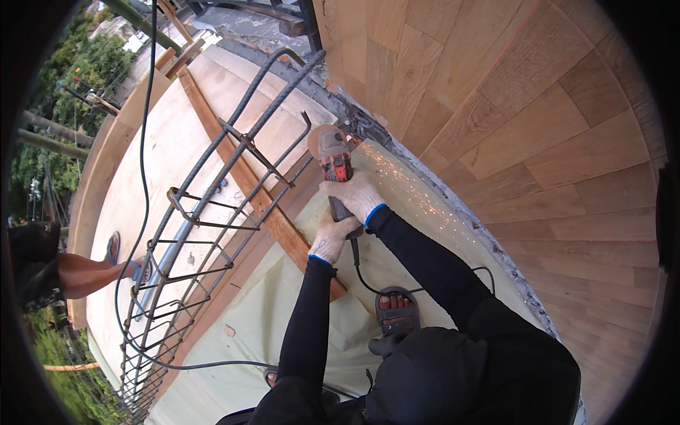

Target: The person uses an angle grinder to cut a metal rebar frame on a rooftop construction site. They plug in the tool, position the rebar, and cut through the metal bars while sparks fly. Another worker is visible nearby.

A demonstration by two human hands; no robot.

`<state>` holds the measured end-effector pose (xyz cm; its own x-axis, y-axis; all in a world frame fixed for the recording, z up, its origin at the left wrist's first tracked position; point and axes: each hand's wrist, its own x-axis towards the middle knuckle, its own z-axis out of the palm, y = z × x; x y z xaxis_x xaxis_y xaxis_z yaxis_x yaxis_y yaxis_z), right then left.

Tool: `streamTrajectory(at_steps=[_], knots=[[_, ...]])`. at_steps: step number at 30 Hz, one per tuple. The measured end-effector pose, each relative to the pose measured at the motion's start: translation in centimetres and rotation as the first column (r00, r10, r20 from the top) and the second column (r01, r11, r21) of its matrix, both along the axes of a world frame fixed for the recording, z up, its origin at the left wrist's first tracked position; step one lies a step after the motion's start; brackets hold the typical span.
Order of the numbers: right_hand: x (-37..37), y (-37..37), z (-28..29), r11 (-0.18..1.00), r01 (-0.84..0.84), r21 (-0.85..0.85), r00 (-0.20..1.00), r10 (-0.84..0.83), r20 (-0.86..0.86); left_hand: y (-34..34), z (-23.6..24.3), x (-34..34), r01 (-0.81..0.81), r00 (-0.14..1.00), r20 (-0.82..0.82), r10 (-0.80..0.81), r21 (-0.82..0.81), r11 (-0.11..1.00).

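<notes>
An angle grinder (333, 161) with a red-and-black body points away from me, its disc at the edge of a pale sheet (418, 212), throwing orange sparks to the right. My right hand (354, 197) in a white knit glove grips the tool just behind its head. Lower down, my left hand (333, 237), also gloved, holds the grinder's rear body, from which a black cord runs downward. Beside the disc, to the left, stands a bent rebar cage (212, 198), lying along a plywood deck (142, 191) with a wooden plank (283, 241) under it.
Another person's bare leg (95, 275) and sandals are at the left, near the deck's edge with greenery beyond. My sandaled foot (397, 308) is on the sheet. A rough concrete edge (457, 209) borders curved wood-look planking (552, 142) on the right. A long cable loops over the cage.
</notes>
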<state>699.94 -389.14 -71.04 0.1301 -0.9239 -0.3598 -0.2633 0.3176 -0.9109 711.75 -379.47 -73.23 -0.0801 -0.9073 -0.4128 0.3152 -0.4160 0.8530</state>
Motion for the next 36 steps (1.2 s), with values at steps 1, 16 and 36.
streamTrajectory(at_steps=[1, 16, 36], knots=[[0.0, 0.1, 0.2, 1.0, -0.007, -0.002, 1.0, 0.007, -0.004, 0.1, -0.1, 0.0, -0.006, 1.0, -0.001, 0.006, 0.007, 1.0], [-0.4, 0.4, 1.5, 1.0, -0.026, 0.01, 1.0, 0.026, -0.003, 0.2, -0.5, -0.2, -0.01, 1.0, -0.007, 0.01, 0.009, 1.0], [0.5, -0.6, 1.4, 0.999, -0.037, -0.011, 0.998, 0.036, -0.055, -0.7, -0.3, 1.0, 0.049, 0.999, -0.002, -0.049, 0.001, 0.999]])
